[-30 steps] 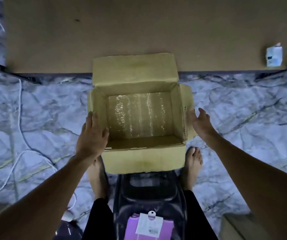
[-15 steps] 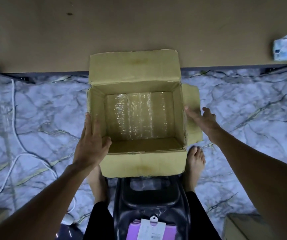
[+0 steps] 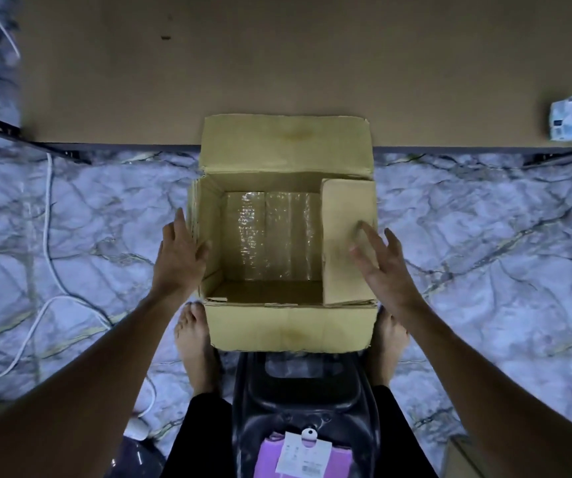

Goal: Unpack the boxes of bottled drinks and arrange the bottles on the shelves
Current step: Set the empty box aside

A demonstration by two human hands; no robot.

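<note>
Here, seen from above:

- The cardboard box (image 3: 288,326) sits on the marbled floor (image 3: 484,236), its top open and the shiny taped bottom showing.
- Its far flap (image 3: 284,143) leans back against the edge of the brown shelf (image 3: 277,63).
- The right flap (image 3: 343,215) is folded inward over the opening.
- Left hand (image 3: 179,257) — fingers straight, flat against the outside of the box's left wall, gripping nothing.
- Right hand (image 3: 381,267) — fingers straight and spread over the right flap, holding nothing; blur hides whether they press it.
- Bare feet (image 3: 193,339) stand either side of the box.
- A white packet (image 3: 566,121) lies on the shelf, far right.
- A white cable (image 3: 50,208) trails across the floor, left.
</note>
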